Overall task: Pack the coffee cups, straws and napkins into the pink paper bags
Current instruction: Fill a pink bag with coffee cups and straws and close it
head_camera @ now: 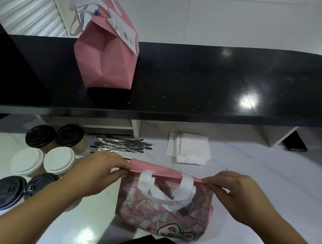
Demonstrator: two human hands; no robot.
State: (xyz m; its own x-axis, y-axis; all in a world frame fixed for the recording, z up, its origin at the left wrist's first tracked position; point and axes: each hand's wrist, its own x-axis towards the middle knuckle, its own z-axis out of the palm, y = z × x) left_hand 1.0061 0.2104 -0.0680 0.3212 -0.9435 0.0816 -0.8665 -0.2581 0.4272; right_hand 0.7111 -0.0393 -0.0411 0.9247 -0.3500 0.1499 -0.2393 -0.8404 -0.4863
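**Inspector A:** White marble-look lower surface (249, 202) carries the working stock; a raised glossy black counter (205, 82) runs behind it. What stands on the black counter?

**Inspector B:** 1 plain pink paper bag with white handles and a printed receipt (107, 56), upright, its top folded over. I judge it finished and set back there to keep the work area free.

**Inspector A:** And the bag in hand?

**Inspector B:** A printed pink paper bag with white loop handles (164, 206) stands upright at the near edge of the white surface. The left hand (95, 170) pinches the left corner of its top, the right hand (237, 197) the right corner; each grip is clenched on the bag's folded top edge. Holding both ends keeps the fold level, probably to close it. Its contents are hidden.

**Inspector A:** Remaining stock?

**Inspector B:** 6 lidded paper coffee cups (58, 159), 4 with black lids and 2 with white, grouped left of the bag; a bundle of wrapped dark straws (123, 145) behind the left hand; a loose stack of white paper napkins (189, 148) behind the bag. All within reach, none bagged.
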